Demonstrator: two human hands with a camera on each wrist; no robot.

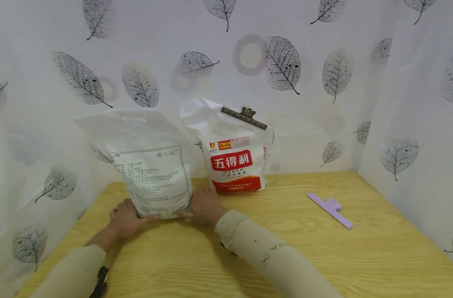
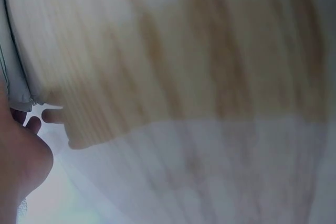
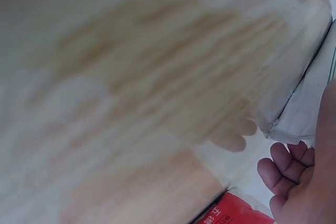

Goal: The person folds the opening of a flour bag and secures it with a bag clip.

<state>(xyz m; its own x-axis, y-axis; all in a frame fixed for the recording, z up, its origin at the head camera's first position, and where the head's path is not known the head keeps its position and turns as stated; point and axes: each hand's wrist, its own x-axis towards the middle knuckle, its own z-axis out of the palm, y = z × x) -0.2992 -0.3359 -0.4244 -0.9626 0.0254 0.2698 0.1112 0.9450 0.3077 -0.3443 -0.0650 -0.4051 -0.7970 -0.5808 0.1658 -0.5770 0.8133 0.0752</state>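
Note:
A full white bag (image 1: 153,165) with green print and a handle slot at its top stands upright on the table in the head view. At its lower left corner my left hand (image 1: 127,219) touches the side, the thumb along the front bottom edge. My right hand (image 1: 205,207) lies against the lower right corner, its thumb also pointing inward along the base. In the right wrist view, loosely bent fingers (image 3: 286,166) show beside the bag's corner (image 3: 294,129). The left wrist view has fingers (image 2: 34,124) just past the other corner (image 2: 21,103).
Behind and to the right stands a white and red flour bag (image 1: 233,165), its folded top held by a dark metal clip (image 1: 245,116). A lilac clip (image 1: 330,209) lies at the right of the wooden table (image 1: 286,248). Leaf-patterned walls (image 1: 219,37) enclose the table's back and sides.

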